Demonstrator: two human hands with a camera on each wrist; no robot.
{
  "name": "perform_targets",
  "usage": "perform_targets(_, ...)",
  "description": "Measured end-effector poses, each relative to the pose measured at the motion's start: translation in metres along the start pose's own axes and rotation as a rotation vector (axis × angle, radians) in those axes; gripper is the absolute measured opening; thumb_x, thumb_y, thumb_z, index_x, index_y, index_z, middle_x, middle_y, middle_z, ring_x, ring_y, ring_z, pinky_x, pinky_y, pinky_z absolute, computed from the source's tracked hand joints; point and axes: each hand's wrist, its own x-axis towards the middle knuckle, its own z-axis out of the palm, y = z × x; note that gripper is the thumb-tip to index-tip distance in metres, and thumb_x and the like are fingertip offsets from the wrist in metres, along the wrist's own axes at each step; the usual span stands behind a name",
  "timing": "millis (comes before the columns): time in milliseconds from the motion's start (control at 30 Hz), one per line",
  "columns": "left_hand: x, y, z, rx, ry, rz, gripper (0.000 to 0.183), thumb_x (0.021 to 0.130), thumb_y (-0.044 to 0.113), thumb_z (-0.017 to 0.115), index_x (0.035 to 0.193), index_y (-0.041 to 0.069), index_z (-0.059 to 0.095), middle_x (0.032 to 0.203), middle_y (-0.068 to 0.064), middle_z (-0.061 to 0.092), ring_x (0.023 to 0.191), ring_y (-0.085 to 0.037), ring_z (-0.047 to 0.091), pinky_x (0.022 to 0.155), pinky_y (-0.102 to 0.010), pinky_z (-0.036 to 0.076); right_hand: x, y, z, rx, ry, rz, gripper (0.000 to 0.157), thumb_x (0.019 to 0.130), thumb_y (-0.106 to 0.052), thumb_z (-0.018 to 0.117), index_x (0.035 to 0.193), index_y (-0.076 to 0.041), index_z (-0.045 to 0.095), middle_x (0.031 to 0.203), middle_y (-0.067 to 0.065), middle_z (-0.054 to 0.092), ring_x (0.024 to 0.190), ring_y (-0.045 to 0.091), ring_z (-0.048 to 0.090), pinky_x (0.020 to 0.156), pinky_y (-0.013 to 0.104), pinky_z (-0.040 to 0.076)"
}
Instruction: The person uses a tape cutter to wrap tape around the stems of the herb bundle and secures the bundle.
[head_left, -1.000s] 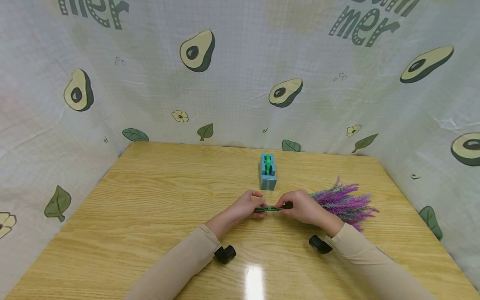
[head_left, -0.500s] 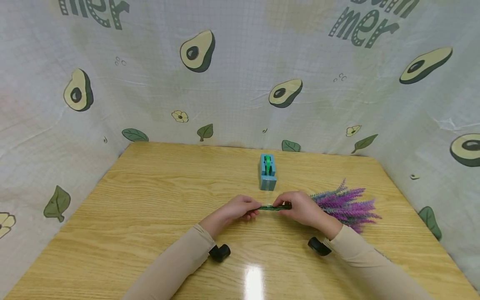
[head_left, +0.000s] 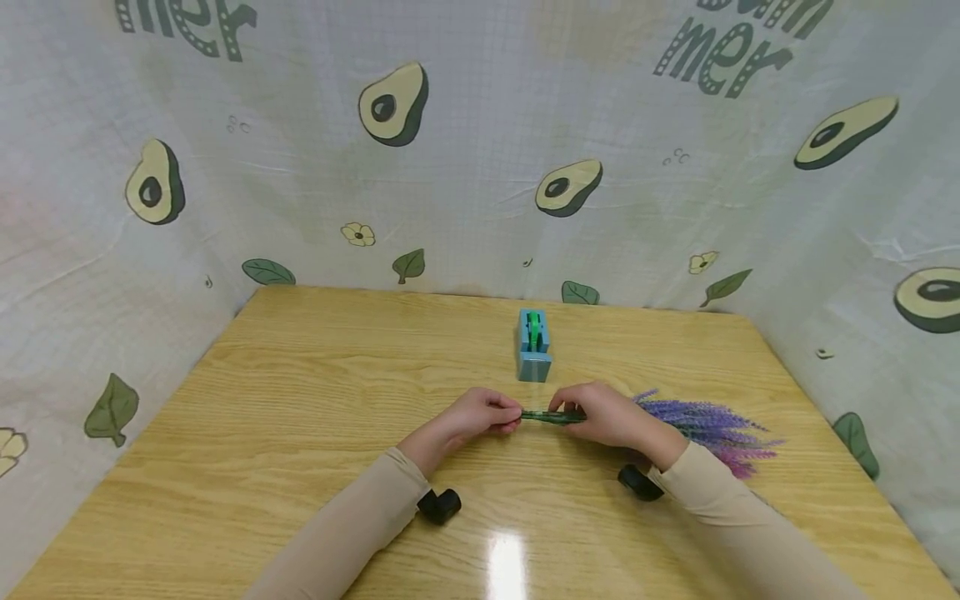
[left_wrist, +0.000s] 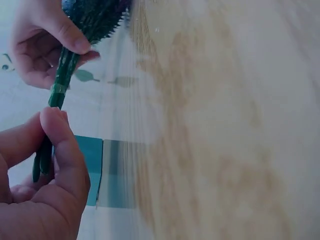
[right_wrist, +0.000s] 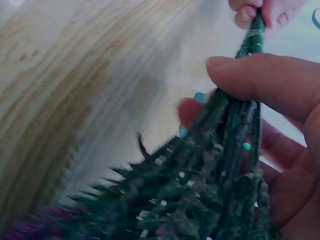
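Note:
A bunch of artificial lavender [head_left: 701, 425] has purple and pink blooms out to the right and dark green stems pointing left. My left hand [head_left: 480, 417] pinches the stem ends between thumb and fingers. Farther up the bundle, my right hand [head_left: 603, 417] grips the stems just below the leaves, thumb across them in the right wrist view. Between the two hands a band of clear tape [left_wrist: 58, 89] wraps the stems. Part of the bunch is hidden behind my right hand and forearm in the head view.
A blue tape dispenser [head_left: 534, 346] with a green reel stands beyond my hands on the wooden table [head_left: 360, 358]. A pale cloth [head_left: 465, 125] printed with avocados and leaves hangs behind the table and along its sides.
My left hand has shifted slightly left to the stem ends. The bunch has turned, so bluish-purple blooms now show where pinkish-purple ones did. My right hand has stayed nearly in place.

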Motion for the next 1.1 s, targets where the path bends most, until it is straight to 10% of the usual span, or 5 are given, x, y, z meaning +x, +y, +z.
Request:
perform_targets(300,0.002,0.0,-0.003,-0.135,0.04,-0.069,0.022,0.09,0.01,0.063,0.102,-0.008,0.066,0.082,-0.009,0.068,0.068,-0.009,0.064,0.071,-0.024,0.053,-0.002,0.004,0.007,-0.044,0.117,-0.049,0.026,0.076,0.001,0.074,0.098,-0.013,0.068,0.094,-0.001,0.065,0.087,0.018,0.062,0.074,0.035,0.052)
perform_targets(1100,0.008,0.001,-0.002,-0.074,0.093,-0.035,0.02,0.087,0.004,0.065,0.103,-0.007,0.066,0.088,-0.008,0.067,0.076,-0.012,0.065,0.074,-0.028,0.053,-0.003,0.007,0.008,-0.099,0.128,-0.055,0.025,0.082,-0.007,0.072,0.106,-0.01,0.07,0.084,-0.005,0.055,0.066,0.007,0.048,0.055,0.024,0.04)
